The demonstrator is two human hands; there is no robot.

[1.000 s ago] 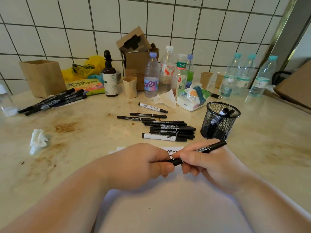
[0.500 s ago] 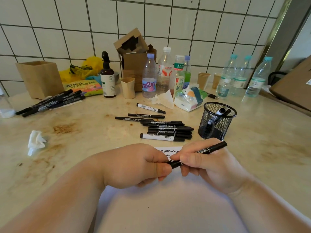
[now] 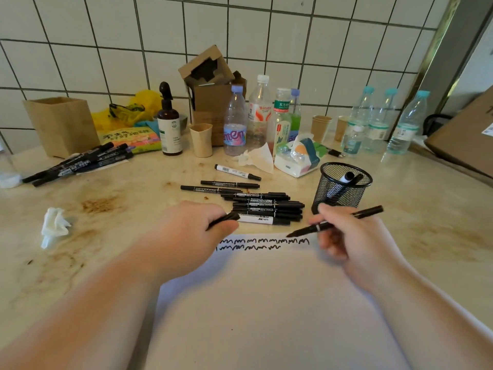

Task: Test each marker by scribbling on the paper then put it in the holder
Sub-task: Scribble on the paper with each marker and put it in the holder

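Black marker (image 3: 336, 221) is gripped by the right hand (image 3: 346, 236), its tip over the paper (image 3: 266, 303) near the bench's front edge. Its cap (image 3: 225, 218) is pinched by the left hand (image 3: 186, 236). The tip should be pressed down softly and wiggled beside the old scribbles (image 3: 262, 243).

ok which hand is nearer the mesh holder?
Right. The right hand, gripping the uncapped marker, sits just in front of the mesh holder. The left hand, holding the cap, is farther off to the holder's left.

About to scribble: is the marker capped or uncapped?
Uncapped: the right hand holds the marker tip bare; the left hand holds the cap.
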